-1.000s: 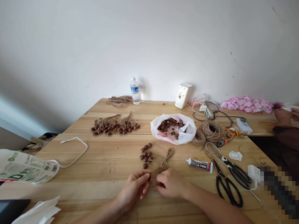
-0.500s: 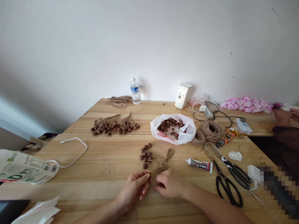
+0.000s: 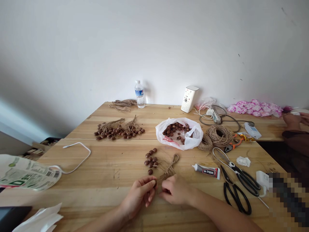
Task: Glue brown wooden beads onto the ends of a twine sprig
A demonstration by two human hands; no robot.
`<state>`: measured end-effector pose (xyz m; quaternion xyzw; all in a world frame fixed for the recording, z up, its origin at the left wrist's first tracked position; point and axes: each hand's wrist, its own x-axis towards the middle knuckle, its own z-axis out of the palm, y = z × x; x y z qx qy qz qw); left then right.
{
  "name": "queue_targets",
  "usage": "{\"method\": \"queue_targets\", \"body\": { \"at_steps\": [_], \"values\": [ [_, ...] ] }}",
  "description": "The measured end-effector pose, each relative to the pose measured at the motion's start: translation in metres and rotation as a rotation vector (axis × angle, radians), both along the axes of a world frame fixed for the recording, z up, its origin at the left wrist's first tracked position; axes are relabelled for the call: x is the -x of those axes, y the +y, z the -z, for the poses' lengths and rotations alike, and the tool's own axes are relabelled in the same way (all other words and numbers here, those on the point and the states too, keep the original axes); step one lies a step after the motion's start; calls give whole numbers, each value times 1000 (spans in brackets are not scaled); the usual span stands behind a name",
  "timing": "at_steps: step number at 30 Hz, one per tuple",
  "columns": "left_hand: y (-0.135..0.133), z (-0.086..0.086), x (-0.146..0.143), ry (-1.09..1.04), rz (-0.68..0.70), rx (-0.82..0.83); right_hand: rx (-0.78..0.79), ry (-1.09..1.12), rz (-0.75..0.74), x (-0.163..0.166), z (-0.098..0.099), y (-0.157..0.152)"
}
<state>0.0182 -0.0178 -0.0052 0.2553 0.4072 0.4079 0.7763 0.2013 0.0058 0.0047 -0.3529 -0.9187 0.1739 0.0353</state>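
Pinching a round brown nut (image 3: 154, 184) between thumb and fingertips, the left hand (image 3: 141, 192) sits near six o'clock in my head view; its grip is pressed closed around the nut, which is mostly hidden from me. Just beside it at three o'clock, I see the right hand (image 3: 177, 190), fingers curled in over the strands of a looped jute cord (image 3: 169, 170); I cannot tell what that grip has hold of. From the hands, the cord's loop points toward one o'clock on the wooden counter (image 3: 101, 174). Near twelve lie loose brown nuts (image 3: 150, 159); farther out, corded nut clusters (image 3: 118, 131) lie at eleven, a white plastic bag (image 3: 196, 137) of nuts at one, jute twine balls (image 3: 220, 141) at two. I find two pairs of scissors (image 3: 232, 164) at three.
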Motion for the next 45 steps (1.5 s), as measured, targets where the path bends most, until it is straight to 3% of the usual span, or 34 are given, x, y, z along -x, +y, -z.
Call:
{"method": "queue_targets", "body": {
  "at_steps": [45],
  "values": [
    [1, 4, 0, -51, 5, -6, -1, 7, 12, -1, 3, 1]
  ]
}}
